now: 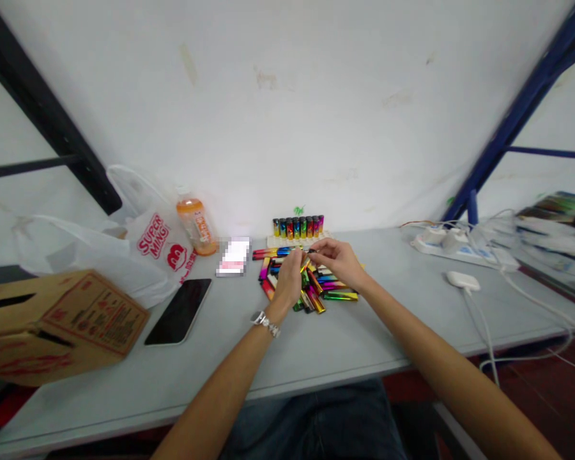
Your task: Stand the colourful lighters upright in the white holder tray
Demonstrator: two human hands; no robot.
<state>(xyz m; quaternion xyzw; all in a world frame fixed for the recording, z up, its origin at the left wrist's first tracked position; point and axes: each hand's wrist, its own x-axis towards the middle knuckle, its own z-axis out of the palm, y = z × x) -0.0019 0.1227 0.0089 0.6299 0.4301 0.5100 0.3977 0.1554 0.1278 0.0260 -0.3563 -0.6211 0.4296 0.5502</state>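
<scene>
A heap of shiny multicoloured lighters [326, 291] lies on the grey table [345, 345] near the wall. My left hand [289, 278], with a watch at the wrist, rests on the heap, fingers curled round a lighter. My right hand [338, 259] meets it from the right and pinches the end of the same small lighter [308, 258]. Behind the heap a row of lighters [298, 227] stands upright in a pale tray.
A black phone [179, 310] lies left of the heap, beside a cardboard box [57, 322] and a white plastic bag [160, 246]. An orange drink bottle [196, 225] stands by the wall. A power strip [453, 246], charger and cables sit at the right.
</scene>
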